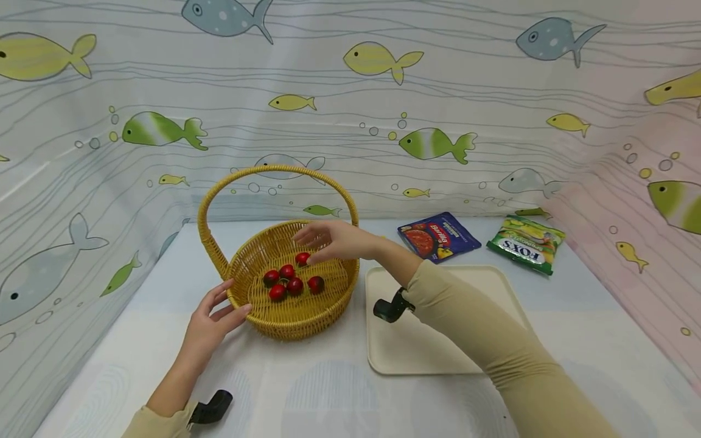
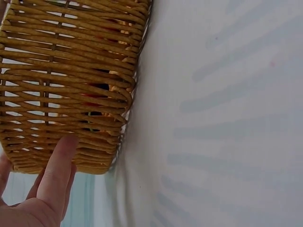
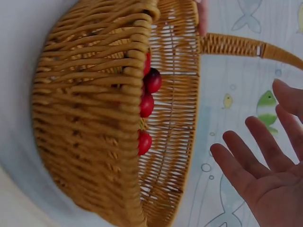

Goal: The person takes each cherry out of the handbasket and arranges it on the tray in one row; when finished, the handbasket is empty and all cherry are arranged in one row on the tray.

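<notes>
Several dark red cherries (image 1: 294, 286) lie in the bottom of a round yellow wicker basket (image 1: 296, 328) with a tall arched handle. With its fingers and thumb spread, my left hand (image 1: 205, 325) touches the basket's near left rim. The left wrist view shows a straight finger (image 2: 57, 172) of that hand against the woven side. My right hand (image 1: 342, 240) hovers over the right part of the basket, under the handle's arch. Its fingers are loosely extended and hold nothing, as the right wrist view of the palm (image 3: 279, 194) also shows.
A cream rectangular tray (image 1: 427, 347) lies right of the basket, below my right forearm. Behind it are a blue Barilla pouch (image 1: 438, 237) and a green Fox's bag (image 1: 527, 243). A fish-patterned curtain (image 1: 460, 97) encloses the white table (image 1: 317, 395).
</notes>
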